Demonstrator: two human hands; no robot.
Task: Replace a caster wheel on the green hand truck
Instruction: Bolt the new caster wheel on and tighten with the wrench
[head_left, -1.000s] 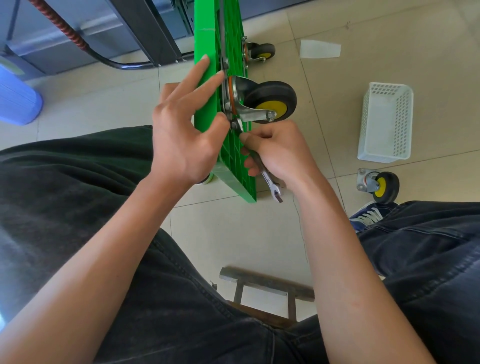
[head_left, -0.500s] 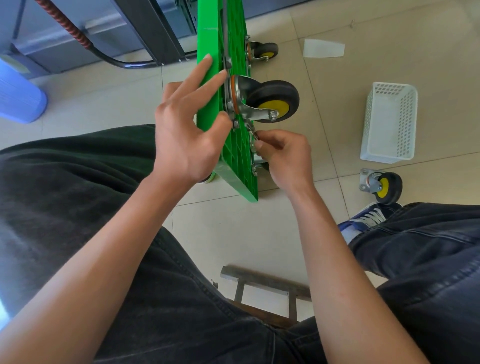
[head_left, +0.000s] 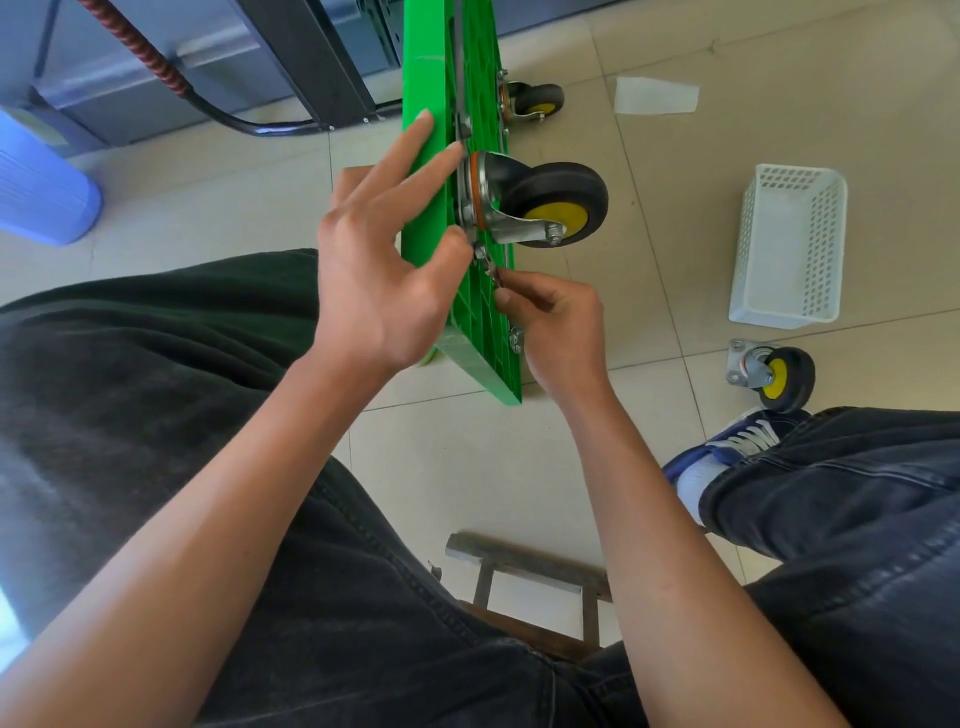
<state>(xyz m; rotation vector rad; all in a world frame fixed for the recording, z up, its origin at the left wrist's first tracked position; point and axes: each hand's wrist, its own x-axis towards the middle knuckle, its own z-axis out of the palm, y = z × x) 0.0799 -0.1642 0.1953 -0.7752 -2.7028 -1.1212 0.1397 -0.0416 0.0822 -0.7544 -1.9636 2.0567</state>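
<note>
The wrench seen below the right hand (head_left: 558, 325) a second ago is now hidden, its fingers pinched at a bolt just under the caster (head_left: 540, 208) on the upended green truck (head_left: 480, 332), braced by the spread left hand (head_left: 382, 270), suggesting fastening underway.

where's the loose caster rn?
Head view, right side: the loose caster lies on the floor tiles just below the white basket and above the blue shoe, apart from the green hand truck.
</note>
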